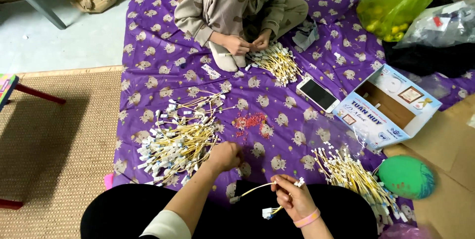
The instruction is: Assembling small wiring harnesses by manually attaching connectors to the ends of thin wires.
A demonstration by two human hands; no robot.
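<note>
Yellow wire (257,188) with white plugs sits pinched in the right hand (293,198), fingers (283,182) clenched on it just above the dark lap. Left hand (225,156) reaches forward, fingers curled down onto the purple sheet (297,135) beside the big wire pile (178,140); whether it grips anything, I cannot tell. Ahead of those fingers, small red bits (250,120). Right of the right hand, another wire bundle (354,177), a green ball (406,176), and farther out an open white-and-blue box (386,105), a phone (318,94), a yellow-green bag (396,4).
</note>
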